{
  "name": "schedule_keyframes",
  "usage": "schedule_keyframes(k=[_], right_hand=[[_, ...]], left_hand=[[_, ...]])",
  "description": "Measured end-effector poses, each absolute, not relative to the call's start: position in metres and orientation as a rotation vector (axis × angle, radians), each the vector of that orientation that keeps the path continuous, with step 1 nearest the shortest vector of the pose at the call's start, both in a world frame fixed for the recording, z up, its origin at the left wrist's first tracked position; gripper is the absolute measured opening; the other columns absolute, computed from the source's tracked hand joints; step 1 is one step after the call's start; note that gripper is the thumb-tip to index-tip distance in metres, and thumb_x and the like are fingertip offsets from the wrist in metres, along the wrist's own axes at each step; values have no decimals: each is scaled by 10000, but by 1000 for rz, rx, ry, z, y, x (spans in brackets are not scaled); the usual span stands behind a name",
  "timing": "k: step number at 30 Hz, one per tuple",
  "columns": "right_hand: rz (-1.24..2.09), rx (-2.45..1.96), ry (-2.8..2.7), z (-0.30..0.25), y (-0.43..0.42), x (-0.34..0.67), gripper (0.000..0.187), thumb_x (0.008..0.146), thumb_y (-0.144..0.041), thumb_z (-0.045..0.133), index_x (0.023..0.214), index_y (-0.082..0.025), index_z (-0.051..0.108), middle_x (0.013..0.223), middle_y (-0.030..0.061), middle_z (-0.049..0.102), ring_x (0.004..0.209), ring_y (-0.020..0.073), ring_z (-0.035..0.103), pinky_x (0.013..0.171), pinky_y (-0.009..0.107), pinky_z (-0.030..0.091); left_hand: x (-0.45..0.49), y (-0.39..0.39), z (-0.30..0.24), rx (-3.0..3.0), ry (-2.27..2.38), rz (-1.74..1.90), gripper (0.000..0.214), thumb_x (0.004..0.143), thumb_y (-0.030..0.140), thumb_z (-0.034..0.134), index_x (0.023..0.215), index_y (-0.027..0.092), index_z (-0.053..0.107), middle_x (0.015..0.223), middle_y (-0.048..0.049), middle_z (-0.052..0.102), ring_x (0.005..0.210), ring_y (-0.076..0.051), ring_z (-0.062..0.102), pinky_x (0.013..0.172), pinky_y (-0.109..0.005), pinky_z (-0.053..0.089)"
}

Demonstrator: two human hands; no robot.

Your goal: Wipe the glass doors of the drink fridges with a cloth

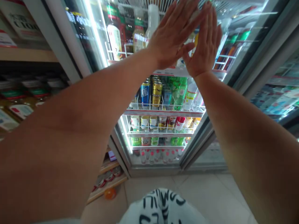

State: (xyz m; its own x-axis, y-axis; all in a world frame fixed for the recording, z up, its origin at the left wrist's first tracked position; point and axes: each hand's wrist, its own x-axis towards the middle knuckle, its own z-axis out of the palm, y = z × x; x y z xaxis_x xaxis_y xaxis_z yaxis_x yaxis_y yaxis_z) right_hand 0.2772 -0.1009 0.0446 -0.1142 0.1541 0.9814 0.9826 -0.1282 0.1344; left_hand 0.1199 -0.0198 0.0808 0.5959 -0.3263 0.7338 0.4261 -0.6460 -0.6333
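My left hand (174,35) and my right hand (205,46) are raised in front of the upper shelf of a drinks fridge. Both show flat, with fingers stretched out and pointing up. They meet or overlap at the thumbs and fingers; I cannot tell how firmly they touch. No held thing is visible in either one. Close to my left hand stand a clear glass bottle (153,20) and a bottle with a green neck label (139,32). To the right of my right hand are bottles with green caps (244,35). My hands hide the shelf's middle.
Lower fridge shelves hold a blue can (145,92), a gold can (157,94), green bottles (179,90) and several small cans. Metal door frames (263,46) flank the fridge. At left, a wooden shelf (25,54) stands over jars (21,109). An orange round object (110,193) lies on the floor.
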Motion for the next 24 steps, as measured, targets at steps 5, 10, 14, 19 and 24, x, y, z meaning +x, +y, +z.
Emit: schedule_keyframes(k=[5, 10, 14, 19, 24], right_hand=[[-1274, -1496, -1410, 47, -105, 269, 723, 989, -537, 349, 1640, -230, 277, 1708, 15, 251, 1584, 301, 191, 1303, 548, 132], [-1258, -1425, -1392, 47, -100, 277, 625, 1035, -476, 239, 1619, -267, 315, 1687, -21, 305, 1576, 240, 226, 1306, 522, 170], [-1392, -1312, -1357, 43, -98, 288, 615, 1041, -453, 242, 1584, -202, 382, 1647, 57, 386, 1554, 209, 292, 1272, 468, 286], [-1423, -1209, -1414, 40, -103, 288, 595, 1055, -384, 298, 1567, -104, 415, 1630, 123, 413, 1545, 254, 315, 1255, 483, 302], [-1353, -1238, -1496, 43, -112, 289, 542, 1061, -339, 303, 1594, -273, 375, 1666, -44, 355, 1573, 227, 238, 1272, 496, 252]], left_hand=[[145, -33, 73, -1991, -152, -1283, 888, 1031, 679, -82, 1635, 139, 282, 1657, -135, 231, 1572, -280, 134, 1239, -412, 116], [150, -51, 69, -2073, -198, -1333, 784, 1046, 602, 50, 1640, 139, 267, 1666, -116, 199, 1577, -252, 126, 1231, -384, 110], [115, -30, 77, -2077, -78, -1173, 805, 1032, 703, -4, 1675, 245, 156, 1692, -82, 139, 1574, -296, 134, 1233, -486, 63], [66, -16, 80, -2036, -536, -1032, 748, 1000, 315, 453, 1683, 309, 147, 1728, -73, 78, 1570, -381, 24, 1179, -696, -94], [54, -25, 64, -2005, -642, -1066, 679, 1010, 346, 484, 1653, 242, 295, 1723, -96, 111, 1556, -435, 41, 1190, -722, -66]])
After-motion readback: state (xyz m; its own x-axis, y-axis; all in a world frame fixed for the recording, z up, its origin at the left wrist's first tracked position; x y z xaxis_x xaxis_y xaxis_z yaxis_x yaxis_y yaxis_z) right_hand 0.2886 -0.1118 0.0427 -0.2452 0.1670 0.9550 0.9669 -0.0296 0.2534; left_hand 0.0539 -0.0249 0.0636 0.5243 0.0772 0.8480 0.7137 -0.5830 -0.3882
